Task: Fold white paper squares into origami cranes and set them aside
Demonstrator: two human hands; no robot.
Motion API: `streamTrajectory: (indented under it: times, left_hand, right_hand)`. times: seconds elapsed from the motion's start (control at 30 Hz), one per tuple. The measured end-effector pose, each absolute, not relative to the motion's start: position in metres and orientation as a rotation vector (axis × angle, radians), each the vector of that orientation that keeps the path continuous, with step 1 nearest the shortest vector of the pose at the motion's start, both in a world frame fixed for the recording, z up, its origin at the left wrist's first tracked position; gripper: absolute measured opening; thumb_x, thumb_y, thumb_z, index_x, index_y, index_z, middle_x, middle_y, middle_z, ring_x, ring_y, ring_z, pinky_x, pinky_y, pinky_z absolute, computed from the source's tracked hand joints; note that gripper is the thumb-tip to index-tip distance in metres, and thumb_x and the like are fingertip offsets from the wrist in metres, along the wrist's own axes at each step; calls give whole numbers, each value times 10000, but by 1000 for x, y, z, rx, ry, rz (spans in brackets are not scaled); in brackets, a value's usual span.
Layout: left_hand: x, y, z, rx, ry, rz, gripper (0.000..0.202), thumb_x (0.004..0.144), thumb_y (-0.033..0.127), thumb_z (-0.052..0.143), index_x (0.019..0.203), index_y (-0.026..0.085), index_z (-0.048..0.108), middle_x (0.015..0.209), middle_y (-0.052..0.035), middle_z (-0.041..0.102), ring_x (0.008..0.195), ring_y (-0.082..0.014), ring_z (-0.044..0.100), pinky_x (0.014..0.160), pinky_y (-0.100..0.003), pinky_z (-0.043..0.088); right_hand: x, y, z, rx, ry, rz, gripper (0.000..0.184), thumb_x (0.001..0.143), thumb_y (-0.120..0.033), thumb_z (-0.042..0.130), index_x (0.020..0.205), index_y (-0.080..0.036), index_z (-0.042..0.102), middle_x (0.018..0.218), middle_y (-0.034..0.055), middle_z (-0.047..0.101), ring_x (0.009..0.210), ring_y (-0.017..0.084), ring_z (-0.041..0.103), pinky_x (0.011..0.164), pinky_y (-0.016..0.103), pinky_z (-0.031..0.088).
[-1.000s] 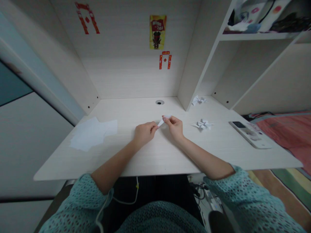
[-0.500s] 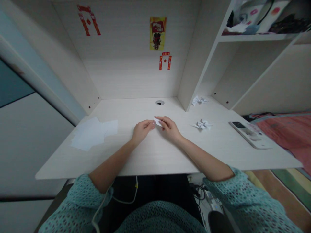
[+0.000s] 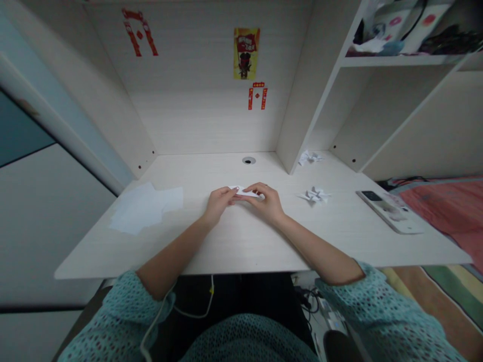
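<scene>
Between my two hands is a small piece of folded white paper [image 3: 245, 193], held just above the desk [image 3: 241, 236]. My left hand [image 3: 220, 202] pinches its left end, thumb on top. On the right end, the fingers and thumb of my right hand [image 3: 267, 199] close round the paper, hiding part of it. Two folded paper pieces with several points lie to the right: one paper piece [image 3: 315, 194] near my right hand, another paper piece [image 3: 310, 157] farther back by the divider. White paper sheets [image 3: 141, 208] lie spread and overlapping at the left.
A phone [image 3: 388, 212] lies on the desk at the right. Behind it rise a vertical divider [image 3: 320, 85] and a shelf holding several items. The back panel has a round cable hole [image 3: 248, 161] before it. A white cable [image 3: 196, 315] hangs below the front edge.
The folded paper has turned in my hands and now shows as a longer, flatter strip. My fingers have shifted their grip on it. The other papers stay put.
</scene>
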State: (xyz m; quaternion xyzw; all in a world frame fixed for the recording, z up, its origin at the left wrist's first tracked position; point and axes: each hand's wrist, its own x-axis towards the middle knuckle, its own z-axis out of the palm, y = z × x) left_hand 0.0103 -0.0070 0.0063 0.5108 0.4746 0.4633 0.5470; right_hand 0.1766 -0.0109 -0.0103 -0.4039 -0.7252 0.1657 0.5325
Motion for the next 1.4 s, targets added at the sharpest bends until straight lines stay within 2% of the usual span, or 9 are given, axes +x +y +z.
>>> streamTrajectory:
  times: [0.2, 0.3, 0.4, 0.47, 0.73, 0.87, 1.13, 1.3, 1.4]
  left_hand:
    - [11, -8, 6, 1243, 1085, 1112, 307, 694, 465, 648, 716, 159, 636, 791, -66, 691, 799, -174, 624, 683, -259, 426]
    - [10, -8, 6, 1303, 1020, 1095, 317, 700, 434, 653, 869, 166, 666, 898, -74, 695, 843, -175, 621, 696, -256, 424]
    - [10, -9, 5, 1321, 983, 1093, 425, 680, 381, 684, 1057, 193, 635, 1039, -83, 671, 910, -187, 613, 700, -250, 425]
    - [11, -9, 4, 1319, 980, 1103, 466, 675, 360, 692, 1103, 193, 617, 1077, -92, 659, 937, -198, 609, 704, -253, 432]
    - [12, -6, 0, 1331, 900, 1223, 431, 624, 306, 734, 1014, 144, 647, 1037, -98, 674, 941, -203, 619, 867, -319, 440]
    - [10, -5, -1, 1378, 898, 1234, 410, 624, 313, 733, 988, 144, 654, 1002, -87, 684, 912, -196, 629, 890, -338, 441]
    - [11, -5, 0, 1385, 934, 1220, 415, 623, 328, 726, 981, 132, 653, 1015, -101, 677, 930, -202, 622, 886, -337, 447]
    - [10, -8, 3, 1444, 930, 1203, 551, 662, 326, 700, 1173, 169, 569, 944, -61, 686, 863, -165, 625, 858, -315, 454]
    - [9, -9, 4, 1518, 927, 1187, 524, 689, 333, 678, 1175, 167, 573, 924, -57, 685, 836, -157, 623, 831, -295, 459]
  right_hand:
    - [177, -11, -9, -922, -1734, 358, 142, 768, -354, 632, 814, -234, 692, 787, 32, 681, 723, 164, 603, 664, 293, 457]
    - [177, -11, -8, -911, -1698, 368, 125, 761, -345, 639, 776, -236, 699, 775, 30, 687, 734, 170, 615, 706, 312, 467]
    - [176, -11, -8, -907, -1654, 401, 118, 741, -345, 659, 757, -236, 701, 783, 33, 696, 750, 175, 626, 733, 322, 470]
    - [175, -11, -9, -907, -1626, 442, 126, 722, -350, 675, 753, -230, 701, 799, 38, 701, 762, 179, 635, 720, 318, 473]
    - [174, -11, -11, -960, -1581, 581, 159, 700, -361, 683, 753, -212, 696, 846, 45, 718, 800, 197, 658, 708, 311, 468]
    - [174, -12, -6, -948, -1563, 642, 173, 699, -369, 684, 755, -207, 706, 838, 56, 716, 787, 197, 653, 716, 322, 481]
    - [178, -12, -5, -896, -1693, 380, 86, 763, -314, 640, 781, -260, 705, 859, 35, 711, 837, 193, 635, 818, 381, 472]
    - [181, -12, -7, -885, -1771, 260, 105, 792, -292, 608, 844, -279, 699, 916, 28, 708, 872, 191, 631, 832, 380, 472]
    - [182, -12, -8, -861, -1788, 229, 112, 797, -285, 602, 858, -278, 696, 927, 24, 707, 875, 184, 630, 829, 366, 474]
